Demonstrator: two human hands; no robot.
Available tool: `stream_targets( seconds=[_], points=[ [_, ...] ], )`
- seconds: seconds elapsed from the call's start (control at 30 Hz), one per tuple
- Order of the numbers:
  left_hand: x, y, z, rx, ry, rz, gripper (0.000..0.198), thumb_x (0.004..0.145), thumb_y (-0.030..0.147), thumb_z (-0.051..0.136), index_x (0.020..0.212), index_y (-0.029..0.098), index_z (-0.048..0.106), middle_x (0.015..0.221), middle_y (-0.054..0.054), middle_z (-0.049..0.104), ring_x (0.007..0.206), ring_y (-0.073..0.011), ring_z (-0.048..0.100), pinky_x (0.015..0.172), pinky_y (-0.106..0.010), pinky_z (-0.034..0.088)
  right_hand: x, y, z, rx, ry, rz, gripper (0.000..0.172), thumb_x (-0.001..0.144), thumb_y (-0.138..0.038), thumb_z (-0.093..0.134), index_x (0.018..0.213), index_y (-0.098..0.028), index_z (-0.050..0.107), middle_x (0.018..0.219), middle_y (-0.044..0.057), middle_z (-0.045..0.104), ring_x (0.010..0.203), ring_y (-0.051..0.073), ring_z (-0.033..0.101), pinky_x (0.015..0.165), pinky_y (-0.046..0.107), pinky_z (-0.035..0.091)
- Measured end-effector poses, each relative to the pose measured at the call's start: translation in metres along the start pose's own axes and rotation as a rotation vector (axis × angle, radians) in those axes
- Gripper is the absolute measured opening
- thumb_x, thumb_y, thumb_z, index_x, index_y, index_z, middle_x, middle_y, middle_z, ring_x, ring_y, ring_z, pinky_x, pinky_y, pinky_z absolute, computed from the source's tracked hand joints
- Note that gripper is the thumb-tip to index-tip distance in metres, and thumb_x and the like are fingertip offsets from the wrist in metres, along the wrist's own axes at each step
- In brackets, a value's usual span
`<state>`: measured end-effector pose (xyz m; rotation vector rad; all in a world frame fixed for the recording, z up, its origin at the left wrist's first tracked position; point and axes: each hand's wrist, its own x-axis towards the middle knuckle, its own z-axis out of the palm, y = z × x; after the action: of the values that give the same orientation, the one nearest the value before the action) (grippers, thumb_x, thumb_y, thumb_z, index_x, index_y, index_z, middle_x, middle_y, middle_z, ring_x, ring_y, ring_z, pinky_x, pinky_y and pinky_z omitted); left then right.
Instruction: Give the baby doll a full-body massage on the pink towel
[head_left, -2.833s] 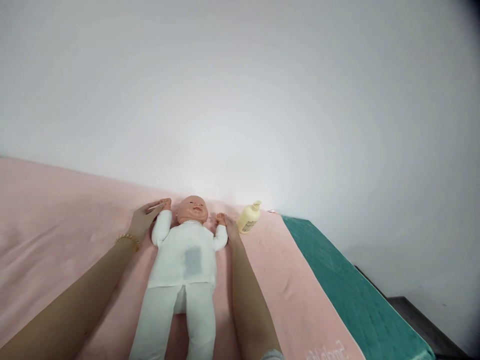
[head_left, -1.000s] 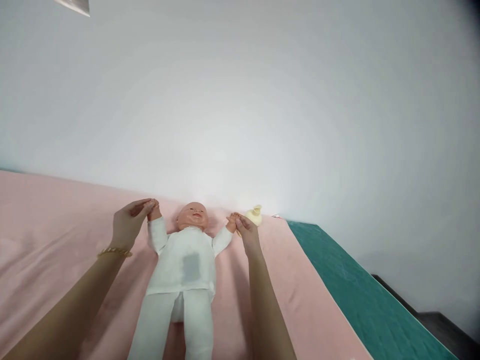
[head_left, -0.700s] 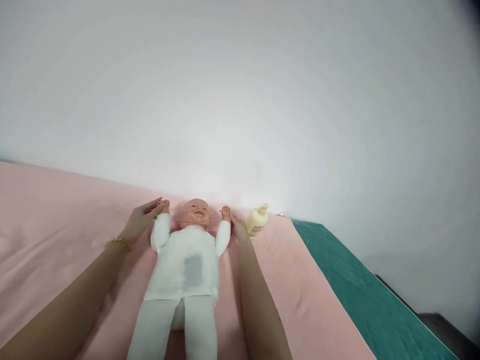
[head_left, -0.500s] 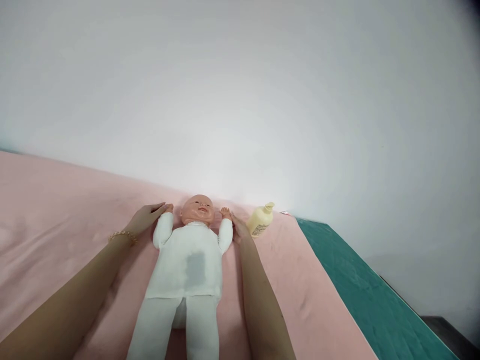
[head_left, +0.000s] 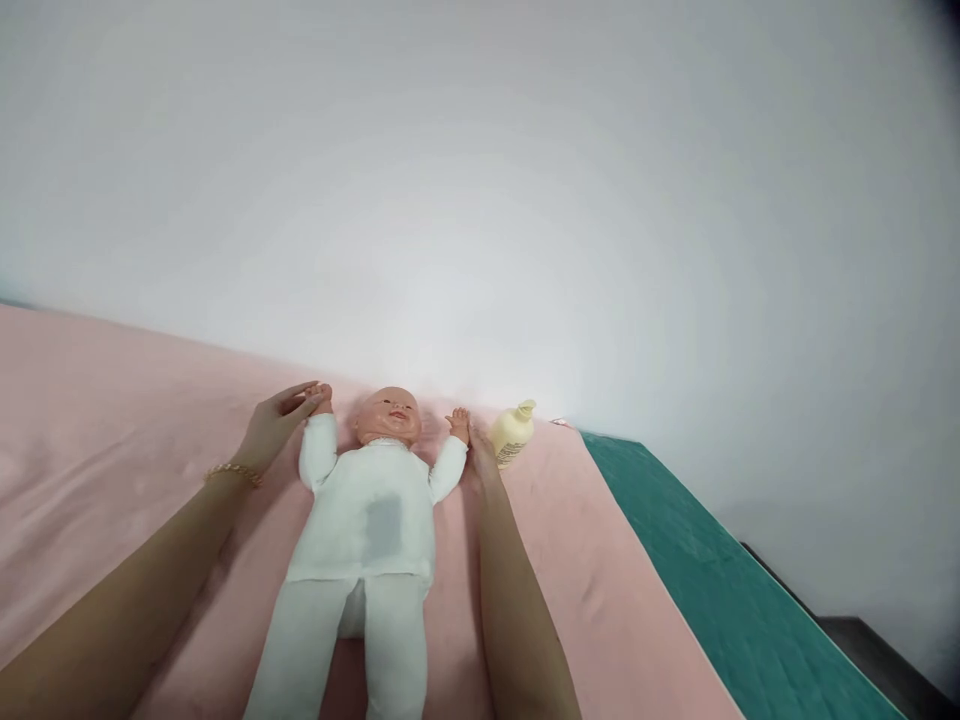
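Observation:
A baby doll (head_left: pixel 399 540) in a white long-sleeved top and white trousers lies on its back, a grey patch on its chest. Both its arms are raised beside its head. My left hand (head_left: pixel 276 422), with a gold bracelet at the wrist, pinches the doll's hand at the left between thumb and fingers. At the other side, my right hand (head_left: pixel 484 452) is closed against the doll's other hand; its fingers are partly hidden. Close beside my right hand stands a pale yellow pump bottle (head_left: pixel 514 433), with dark print low on its side.
A pink cloth (head_left: pixel 600 600) lies under the doll, with a few wrinkles. To the right, a green surface (head_left: pixel 697 550) shows past the cloth's edge. A pale wall (head_left: pixel 480 200) rises directly behind. Something dark (head_left: pixel 870 650) sits at the lower right.
My left hand has raised the doll's arm up and outward. The doll's other arm, with my right hand at it, has swung slightly outward. The view has shifted a little.

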<state>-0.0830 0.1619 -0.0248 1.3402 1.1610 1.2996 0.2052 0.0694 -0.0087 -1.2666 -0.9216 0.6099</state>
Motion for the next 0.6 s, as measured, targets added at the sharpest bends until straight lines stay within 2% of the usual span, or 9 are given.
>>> stream_targets(
  seconds=[0.13,0.23,0.33,0.4,0.47,0.53,0.6],
  points=[
    [-0.014,0.028,-0.013,0.093,0.054,0.14,0.064,0.068,0.047,0.072,0.125,0.02,0.065,0.113,-0.009,0.072,0.107,-0.0274,0.066,0.097,-0.038,0.051,-0.011,-0.019,-0.012,0.004,0.008,-0.071,0.044,0.086,-0.046,0.061,0.113,-0.012,0.069,0.119,0.016,0.071,0.118,0.026,0.063,0.095,0.042,0.052],
    [-0.031,0.052,-0.024,0.3,0.007,0.238,0.064,0.068,0.047,0.071,0.127,0.022,0.062,0.108,-0.006,0.072,0.1,-0.0258,0.066,0.094,-0.038,0.051,-0.028,-0.033,-0.024,-0.014,0.005,-0.098,0.045,0.08,-0.042,0.069,0.115,-0.014,0.068,0.124,0.015,0.069,0.119,0.027,0.063,0.096,0.041,0.052],
    [-0.051,0.069,-0.035,0.554,-0.043,0.284,0.055,0.075,0.049,0.066,0.124,0.024,0.063,0.104,-0.004,0.072,0.094,-0.0247,0.065,0.085,-0.034,0.05,-0.052,-0.043,-0.042,-0.05,-0.004,-0.08,0.046,0.072,-0.037,0.076,0.113,-0.017,0.07,0.122,0.013,0.07,0.116,0.029,0.064,0.097,0.042,0.053],
    [-0.068,0.07,-0.042,0.698,-0.049,0.326,0.049,0.082,0.051,0.058,0.123,0.025,0.062,0.107,-0.004,0.071,0.09,-0.024,0.064,0.076,-0.031,0.049,-0.072,-0.046,-0.055,-0.075,-0.005,-0.053,0.046,0.07,-0.036,0.078,0.112,-0.019,0.071,0.119,0.012,0.071,0.113,0.03,0.065,0.096,0.044,0.053],
    [-0.09,0.062,-0.048,0.792,0.011,0.361,0.045,0.087,0.054,0.051,0.122,0.027,0.062,0.11,-0.004,0.07,0.085,-0.0238,0.063,0.07,-0.031,0.047,-0.095,-0.045,-0.068,-0.103,-0.011,-0.017,0.048,0.069,-0.036,0.078,0.114,-0.019,0.07,0.117,0.012,0.072,0.11,0.031,0.067,0.095,0.045,0.054],
    [-0.117,0.048,-0.053,0.823,0.121,0.383,0.047,0.087,0.057,0.047,0.12,0.027,0.062,0.108,-0.005,0.069,0.085,-0.0263,0.063,0.071,-0.034,0.047,-0.119,-0.038,-0.077,-0.143,-0.022,0.02,0.052,0.069,-0.036,0.078,0.118,-0.02,0.068,0.118,0.011,0.071,0.108,0.031,0.068,0.091,0.043,0.056],
    [-0.144,0.031,-0.058,0.82,0.153,0.427,0.048,0.085,0.056,0.043,0.113,0.022,0.065,0.101,-0.01,0.07,0.091,-0.0331,0.062,0.079,-0.041,0.047,-0.142,-0.028,-0.082,-0.183,0.007,0.037,0.052,0.072,-0.037,0.076,0.12,-0.021,0.066,0.123,0.011,0.069,0.109,0.029,0.068,0.089,0.039,0.057]
  ],
)
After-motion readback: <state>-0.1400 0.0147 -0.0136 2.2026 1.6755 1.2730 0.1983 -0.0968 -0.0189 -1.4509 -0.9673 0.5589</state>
